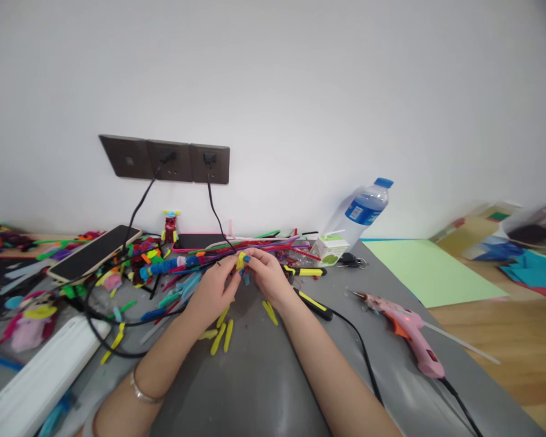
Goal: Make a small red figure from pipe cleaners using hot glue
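Observation:
My left hand [213,289] and my right hand [267,274] meet over the grey mat [255,376], fingers pinched together on a small yellow fuzzy piece [241,261]. A bit of blue shows just under it at my right fingertips. Several short yellow pipe-cleaner pieces [222,334] lie on the mat below my hands. A pile of coloured pipe cleaners [255,246] lies just beyond my fingers, by the wall.
A pink glue gun [409,331] lies right of my hands with its cord trailing off. A water bottle [361,212] leans at the wall beside a small green-white box [330,249]. Two phones [93,250] charge from wall sockets [168,161]. Green paper [428,270] lies right.

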`<state>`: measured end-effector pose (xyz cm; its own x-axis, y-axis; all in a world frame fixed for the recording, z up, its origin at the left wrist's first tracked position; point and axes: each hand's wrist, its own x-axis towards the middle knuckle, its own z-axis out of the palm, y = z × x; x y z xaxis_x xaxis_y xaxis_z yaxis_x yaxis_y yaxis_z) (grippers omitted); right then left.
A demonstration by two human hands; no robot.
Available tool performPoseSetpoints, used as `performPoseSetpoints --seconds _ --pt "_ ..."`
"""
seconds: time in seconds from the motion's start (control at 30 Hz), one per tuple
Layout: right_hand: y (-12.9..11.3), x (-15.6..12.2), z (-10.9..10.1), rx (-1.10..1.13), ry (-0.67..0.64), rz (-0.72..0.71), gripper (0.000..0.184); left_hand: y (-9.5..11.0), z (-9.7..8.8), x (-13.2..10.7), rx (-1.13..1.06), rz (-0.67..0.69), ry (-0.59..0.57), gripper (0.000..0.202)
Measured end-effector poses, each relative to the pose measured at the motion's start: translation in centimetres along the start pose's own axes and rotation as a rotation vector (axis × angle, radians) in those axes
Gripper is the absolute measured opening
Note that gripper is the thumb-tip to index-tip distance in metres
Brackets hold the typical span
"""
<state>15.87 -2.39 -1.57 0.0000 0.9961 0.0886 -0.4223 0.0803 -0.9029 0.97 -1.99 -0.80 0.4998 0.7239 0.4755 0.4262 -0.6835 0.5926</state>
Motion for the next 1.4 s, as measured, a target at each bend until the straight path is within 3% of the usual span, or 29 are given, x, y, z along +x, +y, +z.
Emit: performPoseSetpoints --seconds 1.4 --pt "-0.35 -0.24 0.37 0.015 0.009 0.019 0.019 0.06 -0.05 0.02 0.022 -0.002 0.001 0.021"
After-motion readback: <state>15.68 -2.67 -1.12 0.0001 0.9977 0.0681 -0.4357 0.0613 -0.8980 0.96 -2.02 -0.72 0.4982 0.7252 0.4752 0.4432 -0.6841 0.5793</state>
